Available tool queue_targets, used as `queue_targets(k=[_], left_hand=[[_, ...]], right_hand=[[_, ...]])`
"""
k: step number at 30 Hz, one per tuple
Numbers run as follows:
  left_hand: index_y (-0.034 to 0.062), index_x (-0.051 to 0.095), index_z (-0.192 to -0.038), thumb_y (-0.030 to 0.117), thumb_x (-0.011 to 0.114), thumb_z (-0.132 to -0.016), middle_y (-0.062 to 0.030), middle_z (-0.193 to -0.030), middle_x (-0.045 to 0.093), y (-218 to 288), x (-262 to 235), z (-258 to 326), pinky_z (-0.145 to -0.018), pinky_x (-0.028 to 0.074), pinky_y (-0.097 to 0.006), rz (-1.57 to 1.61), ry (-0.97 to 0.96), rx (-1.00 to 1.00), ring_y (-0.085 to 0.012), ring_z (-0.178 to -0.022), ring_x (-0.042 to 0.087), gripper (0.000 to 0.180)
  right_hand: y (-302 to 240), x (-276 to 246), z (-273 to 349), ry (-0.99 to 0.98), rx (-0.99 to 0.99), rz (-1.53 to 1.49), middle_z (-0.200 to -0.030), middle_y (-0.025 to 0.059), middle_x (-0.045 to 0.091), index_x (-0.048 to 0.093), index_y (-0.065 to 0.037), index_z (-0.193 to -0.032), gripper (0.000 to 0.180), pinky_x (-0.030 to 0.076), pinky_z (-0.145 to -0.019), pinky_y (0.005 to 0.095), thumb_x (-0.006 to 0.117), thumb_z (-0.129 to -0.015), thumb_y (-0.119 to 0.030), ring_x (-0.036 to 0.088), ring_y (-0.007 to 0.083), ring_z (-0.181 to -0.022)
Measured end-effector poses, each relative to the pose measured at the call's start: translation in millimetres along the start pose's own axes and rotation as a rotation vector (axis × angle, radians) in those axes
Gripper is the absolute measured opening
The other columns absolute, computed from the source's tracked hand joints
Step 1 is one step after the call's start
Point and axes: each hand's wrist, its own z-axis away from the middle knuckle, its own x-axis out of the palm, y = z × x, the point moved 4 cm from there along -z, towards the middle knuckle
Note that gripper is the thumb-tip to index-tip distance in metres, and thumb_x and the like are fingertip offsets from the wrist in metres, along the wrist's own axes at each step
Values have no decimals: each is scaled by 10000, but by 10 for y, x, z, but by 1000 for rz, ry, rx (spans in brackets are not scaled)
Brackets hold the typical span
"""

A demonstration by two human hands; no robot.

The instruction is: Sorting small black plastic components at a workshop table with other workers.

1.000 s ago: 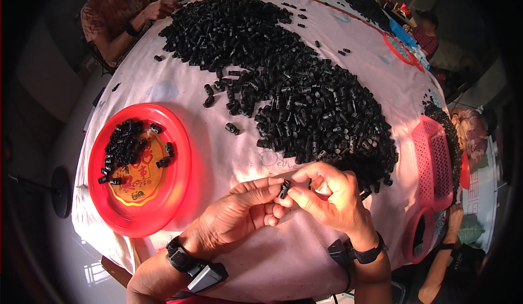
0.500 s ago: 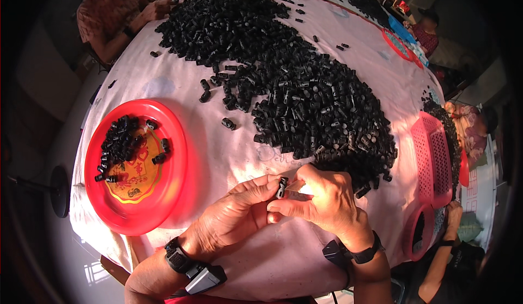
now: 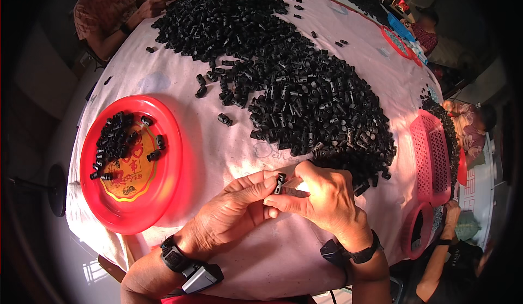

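Note:
Between the fingertips of my left hand (image 3: pixel 231 211) is a small black plastic cylinder (image 3: pixel 279 183) with cut-outs in its side, which looks like a cord lock. My left thumb and fingers pinch it upright. My right hand (image 3: pixel 332 200) is closed in a pinch against its right side, the thumb near its lower end. A thin pale, see-through shape shows between those right fingers; its kind is unclear. Beyond both hands spreads a large heap of matching black cylinders (image 3: pixel 321 102). To the left, a red plastic tray (image 3: pixel 128 219) holds a smaller pile of them.
A pink cloth (image 3: pixel 212 146) covers the table. Pink plastic baskets (image 3: pixel 430 157) line the right edge, with a co-worker's arm (image 3: pixel 444 244) close by. Another person's arm (image 3: pixel 122 34) rests at the far left. Loose black cylinders lie around the heap.
My hands keep the same hold on the black cylinder, with only slight finger movement. The whole view has shifted a little, so the tray and heap appear slightly farther left and up.

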Motion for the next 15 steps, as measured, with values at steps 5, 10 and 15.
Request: queue_targets(k=[5,10,15], left_hand=[[53,644,-1214,217,636,-994,2,-1067,680,-10,-29,-5,-805,508,-255,3,-13,21,-80,-900,615,275],[46,634,-1247,201,641,-987,-26,-1108,682,-11,-51,-7,-873,521,-302,20,-24,30,-116,-946,633,302],[43,624,-1266,193,658,-970,-60,-1178,679,-18,-65,8,-973,532,-366,10,-16,27,-174,-1038,660,334]], right_hand=[[-34,-14,-9,78,-95,11,-696,48,686,599,-77,-805,432,522,-494,326,813,-785,-453,695,218,-594],[-52,-17,-4,71,-90,34,-712,54,696,597,-73,-783,436,524,-508,321,831,-764,-439,700,219,-607],[-64,-25,-14,76,-119,30,-684,55,679,590,-64,-751,460,521,-509,324,855,-729,-440,695,224,-593]])
